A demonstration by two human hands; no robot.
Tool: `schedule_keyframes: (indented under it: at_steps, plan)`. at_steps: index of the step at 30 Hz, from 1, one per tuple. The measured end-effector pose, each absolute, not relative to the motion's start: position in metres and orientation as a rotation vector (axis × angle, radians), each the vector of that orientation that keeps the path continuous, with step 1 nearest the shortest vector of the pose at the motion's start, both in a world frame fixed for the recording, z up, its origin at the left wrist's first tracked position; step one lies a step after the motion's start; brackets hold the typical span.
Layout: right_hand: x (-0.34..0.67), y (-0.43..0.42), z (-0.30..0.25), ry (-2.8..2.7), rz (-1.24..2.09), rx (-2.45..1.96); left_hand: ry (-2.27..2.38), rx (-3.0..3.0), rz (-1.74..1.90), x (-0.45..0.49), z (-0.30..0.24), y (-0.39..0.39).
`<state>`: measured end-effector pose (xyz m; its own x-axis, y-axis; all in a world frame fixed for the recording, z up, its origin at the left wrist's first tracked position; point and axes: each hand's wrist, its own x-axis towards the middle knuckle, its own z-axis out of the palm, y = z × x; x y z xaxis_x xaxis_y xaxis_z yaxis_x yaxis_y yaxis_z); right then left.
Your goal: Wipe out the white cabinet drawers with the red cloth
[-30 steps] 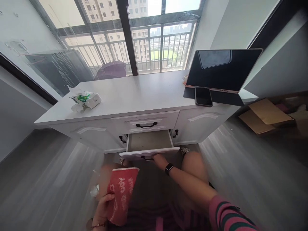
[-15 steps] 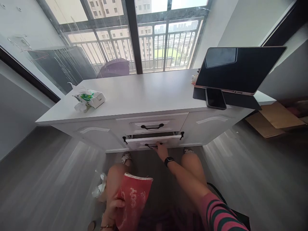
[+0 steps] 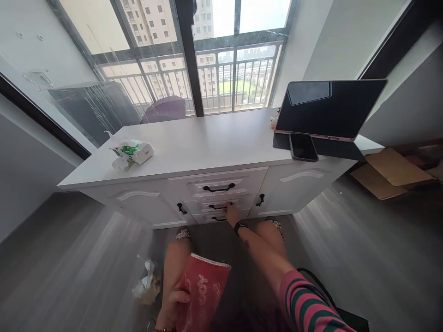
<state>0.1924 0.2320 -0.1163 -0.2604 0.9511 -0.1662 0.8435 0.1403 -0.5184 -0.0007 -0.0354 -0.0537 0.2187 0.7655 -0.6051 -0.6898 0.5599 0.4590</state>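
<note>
A red pouch with pale floral patterns and a light top edge (image 3: pixel 204 288) is gripped by my left hand (image 3: pixel 176 304), low in front of me over my thigh. My right hand (image 3: pixel 232 213) reaches down to the white cabinet's middle drawer (image 3: pixel 197 205). Its fingers are at the right end of the black drawer handle (image 3: pixel 216 206), curled on it as far as I can see. That drawer sits flush with the front. Above it is the top drawer (image 3: pixel 249 180), shut, and below it a lower drawer handle (image 3: pixel 218 219) shows partly.
On the white cabinet top (image 3: pixel 207 143) lie a tissue pack (image 3: pixel 134 152), a propped tablet (image 3: pixel 321 110) and a phone (image 3: pixel 303 147). An open cardboard box (image 3: pixel 398 170) is at right. Crumpled litter (image 3: pixel 147 281) lies on the floor left of my leg. A black bag (image 3: pixel 353 318) rests at lower right.
The middle drawer, open half a second ago, is now pushed in, with my right hand still at its handle. The red pouch has shifted slightly right in view.
</note>
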Motion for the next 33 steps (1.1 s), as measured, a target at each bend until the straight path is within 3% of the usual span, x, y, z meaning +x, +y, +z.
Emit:
schedule_keyframes:
  at_steps: [4, 9, 13, 18, 26, 30, 33]
  plan:
    - [0.196, 0.201, -0.095, -2.073, 1.02, -1.595, 0.9, 0.182, 1.001, 0.008, -0.054, -0.029]
    - [0.234, 0.121, -0.056, -1.442, 1.757, -1.161, 0.905, 0.194, 1.032, 0.012, -0.055, -0.022]
    - [0.269, 0.036, -0.033, -0.931, 1.893, -1.137, 1.002, 0.089, 1.136, 0.024, -0.047, -0.016]
    - [0.276, -0.035, -0.013, -0.808, 1.769, -1.091, 1.142, 0.028, 1.393, 0.076, -0.015, -0.021]
    - [0.264, -0.044, 0.045, -1.05, 1.579, -0.823, 1.206, 0.518, 1.423, 0.125, 0.042, -0.038]
    - [0.259, -0.052, 0.045, -1.135, 1.362, -0.933, 1.326, 0.831, 1.462, 0.121, 0.069, -0.05]
    - [0.259, -0.058, 0.039, -1.206, 1.224, -1.014, 1.222, 0.701, 1.455, 0.123, 0.077, -0.059]
